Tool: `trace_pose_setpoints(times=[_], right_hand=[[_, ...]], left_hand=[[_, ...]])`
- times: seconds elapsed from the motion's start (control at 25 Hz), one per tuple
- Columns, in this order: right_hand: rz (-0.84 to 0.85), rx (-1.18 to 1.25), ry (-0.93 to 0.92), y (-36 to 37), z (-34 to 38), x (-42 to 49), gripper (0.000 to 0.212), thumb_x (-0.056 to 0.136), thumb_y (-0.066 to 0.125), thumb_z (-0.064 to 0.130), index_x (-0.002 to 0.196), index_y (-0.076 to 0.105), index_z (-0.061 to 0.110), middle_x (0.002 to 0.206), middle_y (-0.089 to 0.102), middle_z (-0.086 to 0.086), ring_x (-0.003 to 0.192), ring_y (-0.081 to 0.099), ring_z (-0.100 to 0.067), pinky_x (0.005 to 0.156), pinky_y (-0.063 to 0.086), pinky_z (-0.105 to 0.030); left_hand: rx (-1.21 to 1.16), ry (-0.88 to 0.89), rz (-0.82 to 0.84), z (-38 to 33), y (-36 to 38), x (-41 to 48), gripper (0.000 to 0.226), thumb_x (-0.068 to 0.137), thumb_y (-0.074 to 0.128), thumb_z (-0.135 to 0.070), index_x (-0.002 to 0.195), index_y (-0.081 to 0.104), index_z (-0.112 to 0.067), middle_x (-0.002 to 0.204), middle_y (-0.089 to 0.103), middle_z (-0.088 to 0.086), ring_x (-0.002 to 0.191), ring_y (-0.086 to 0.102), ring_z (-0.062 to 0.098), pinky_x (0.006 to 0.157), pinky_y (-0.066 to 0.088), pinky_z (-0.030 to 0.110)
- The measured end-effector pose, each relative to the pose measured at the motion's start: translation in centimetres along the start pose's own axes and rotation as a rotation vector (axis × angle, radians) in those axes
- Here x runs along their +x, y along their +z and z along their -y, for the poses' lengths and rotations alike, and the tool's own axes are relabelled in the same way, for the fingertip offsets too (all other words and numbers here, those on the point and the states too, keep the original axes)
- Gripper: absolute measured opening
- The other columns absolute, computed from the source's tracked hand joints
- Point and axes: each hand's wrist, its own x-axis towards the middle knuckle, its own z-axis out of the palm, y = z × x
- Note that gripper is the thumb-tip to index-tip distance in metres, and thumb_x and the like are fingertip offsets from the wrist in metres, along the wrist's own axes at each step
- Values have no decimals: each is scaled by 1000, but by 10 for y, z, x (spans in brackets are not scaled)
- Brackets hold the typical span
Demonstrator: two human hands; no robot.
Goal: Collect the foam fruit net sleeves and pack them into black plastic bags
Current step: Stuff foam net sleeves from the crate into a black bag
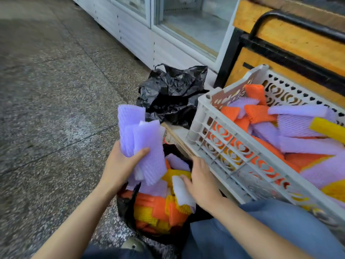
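My left hand (121,165) grips a bunch of purple foam net sleeves (140,135) above an open black plastic bag (125,206) that stands between my knees. Orange, yellow and purple sleeves (158,208) fill that bag. My right hand (201,180) is inside the bag's mouth, its fingers curled on a pale purple sleeve (182,191) lying on top of the pile. A white plastic crate (233,144) at the right holds many more orange, purple and yellow sleeves (298,139).
A crumpled black plastic bag (173,94) lies on the floor beyond the crate. A white glass-door cabinet (168,30) runs along the back, with a wooden stand (291,42) at its right. Speckled stone floor (56,90) spreads to the left. My blue-trousered legs (270,230) flank the bag.
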Motion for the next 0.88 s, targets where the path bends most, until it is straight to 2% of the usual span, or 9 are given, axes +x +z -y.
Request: trace_pose_setpoints(times=[0.08, 0.16, 0.24, 0.36, 0.48, 0.64, 0.72, 0.8, 0.88], right_hand=[[73, 150, 194, 13, -20, 3, 54, 91, 57, 16, 137, 32, 2, 135, 44, -14, 124, 44, -22, 99, 31, -21], [52, 341, 341, 20, -32, 7, 36, 91, 54, 4, 125, 45, -3, 113, 59, -15, 93, 57, -18, 75, 43, -13], [-1, 414, 405, 23, -40, 14, 16, 93, 50, 4, 104, 58, -2, 87, 64, -12, 67, 58, -19, 66, 52, -26], [-47, 449, 448, 27, -50, 21, 18, 93, 51, 15, 75, 55, 17, 82, 65, -17, 74, 62, -34, 75, 52, -50], [-13, 431, 489, 31, -56, 19, 12, 92, 51, 20, 87, 58, 12, 98, 66, -20, 85, 62, -34, 82, 51, -52], [31, 434, 503, 31, -58, 17, 17, 92, 51, 23, 78, 55, 14, 91, 67, -16, 85, 64, -35, 80, 52, -49], [31, 438, 499, 31, -58, 17, 16, 92, 51, 24, 80, 56, 14, 91, 67, -14, 85, 64, -35, 80, 53, -49], [29, 445, 485, 31, -59, 17, 11, 92, 51, 24, 86, 57, 17, 94, 67, -12, 89, 64, -34, 82, 53, -48], [29, 449, 482, 31, -61, 18, 14, 92, 50, 25, 94, 60, 15, 98, 67, -11, 91, 63, -33, 84, 53, -47]], left_hand=[[39, 11, 61, -2, 7, 1, 72, 44, 67, -63, 105, 58, -26, 102, 66, -9, 93, 62, 4, 85, 51, 32], [156, 9, 173, 5, 21, -3, 86, 51, 74, -60, 123, 48, -21, 113, 59, -8, 102, 57, 8, 89, 45, 28], [269, 46, 309, 21, 38, -7, 84, 67, 81, -43, 132, 37, -15, 117, 52, -6, 105, 51, 9, 85, 36, 19], [435, 90, 472, 52, 59, -8, 70, 78, 75, -36, 132, 39, -11, 123, 48, 5, 115, 47, 17, 89, 32, 19], [729, 5, 672, 81, 73, -6, 70, 80, 71, -42, 132, 39, -9, 129, 45, 9, 121, 45, 25, 98, 33, 29], [495, -320, 808, 90, 83, 1, 81, 68, 71, -51, 128, 40, -7, 128, 50, 10, 115, 49, 22, 96, 38, 32], [731, -170, 740, 92, 88, 4, 72, 85, 64, -42, 137, 32, -3, 134, 42, 15, 125, 42, 27, 100, 32, 32], [1041, 177, 468, 99, 93, 2, 64, 92, 54, -28, 142, 27, 0, 139, 38, 22, 128, 41, 35, 104, 33, 38], [1145, 486, 325, 104, 97, 0, 49, 83, 45, -14, 131, 41, -5, 121, 57, 23, 108, 58, 36, 92, 43, 42]])
